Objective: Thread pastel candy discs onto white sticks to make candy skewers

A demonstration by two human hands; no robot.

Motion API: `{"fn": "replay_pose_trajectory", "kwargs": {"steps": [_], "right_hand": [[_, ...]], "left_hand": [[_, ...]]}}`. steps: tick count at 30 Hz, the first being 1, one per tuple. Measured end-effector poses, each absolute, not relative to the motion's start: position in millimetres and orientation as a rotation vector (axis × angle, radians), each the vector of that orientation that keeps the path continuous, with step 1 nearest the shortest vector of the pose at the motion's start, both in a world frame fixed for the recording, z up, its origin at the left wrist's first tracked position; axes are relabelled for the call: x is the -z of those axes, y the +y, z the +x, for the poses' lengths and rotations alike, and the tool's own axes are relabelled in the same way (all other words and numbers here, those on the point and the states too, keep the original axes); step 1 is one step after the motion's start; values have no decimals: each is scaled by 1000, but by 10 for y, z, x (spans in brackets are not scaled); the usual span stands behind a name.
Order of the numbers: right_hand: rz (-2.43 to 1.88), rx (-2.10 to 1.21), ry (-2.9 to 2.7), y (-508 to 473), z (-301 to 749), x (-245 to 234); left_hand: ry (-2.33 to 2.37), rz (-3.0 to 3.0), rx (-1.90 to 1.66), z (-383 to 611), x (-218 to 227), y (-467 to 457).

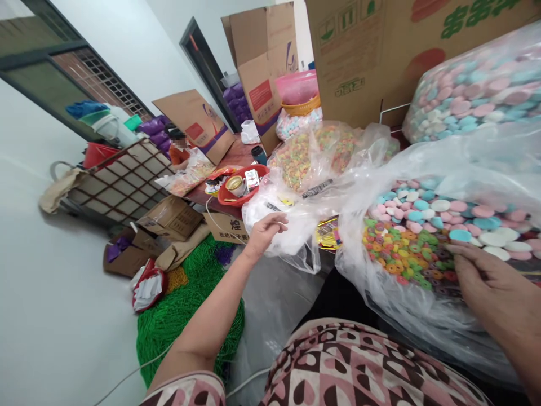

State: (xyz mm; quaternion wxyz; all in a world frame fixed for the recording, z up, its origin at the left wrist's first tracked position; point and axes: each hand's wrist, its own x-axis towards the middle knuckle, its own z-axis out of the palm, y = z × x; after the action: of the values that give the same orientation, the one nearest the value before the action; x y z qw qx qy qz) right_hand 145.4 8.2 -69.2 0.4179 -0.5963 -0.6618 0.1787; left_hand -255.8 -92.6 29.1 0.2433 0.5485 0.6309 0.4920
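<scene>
My left hand (266, 232) is in front of a white plastic bag (291, 225), its fingers loosely bent and slightly apart, with nothing visible in them. Over the right edge of a heap of colourful ring-shaped candies (399, 251), my right hand (492, 285) points down with thumb and fingertips close together. Whatever it pinches, if anything, is hidden. Pink, blue and white oval candies (448, 211) lie just behind the rings. Both kinds rest in a large opened clear plastic bag (359, 225). Small yellow printed wrappers (328, 234) lie between my hands.
Behind stand a clear bag of ring candies (319, 149), a full bag of oval candies (482, 90) and a big cardboard box (359, 62). A red basin (240, 194) holds a cup. Green netting (186, 307) covers the floor at left. Another person (180, 152) sits farther back.
</scene>
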Motion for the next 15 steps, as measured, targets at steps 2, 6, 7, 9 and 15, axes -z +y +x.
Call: {"fn": "replay_pose_trajectory", "kwargs": {"steps": [2,6,7,9,15], "right_hand": [[-1524,-459,-1649,87,1463,700],[-1466,-387,-1647,24,1442,614],[-1411,-342,-1666,-21,1402,550],[-1241,-271,-1722,-141,1241,375],[-695,-711,-2124,-392,144,-66]], "left_hand": [[1796,1476,-1279,-2590,-400,-1024],[2040,1806,-833,-2576,-372,-1176],[2096,1928,-655,-2572,-333,-1179],[2202,2086,-330,-2579,-257,-1134],[2370,2040,-101,-2674,-213,-847]]}}
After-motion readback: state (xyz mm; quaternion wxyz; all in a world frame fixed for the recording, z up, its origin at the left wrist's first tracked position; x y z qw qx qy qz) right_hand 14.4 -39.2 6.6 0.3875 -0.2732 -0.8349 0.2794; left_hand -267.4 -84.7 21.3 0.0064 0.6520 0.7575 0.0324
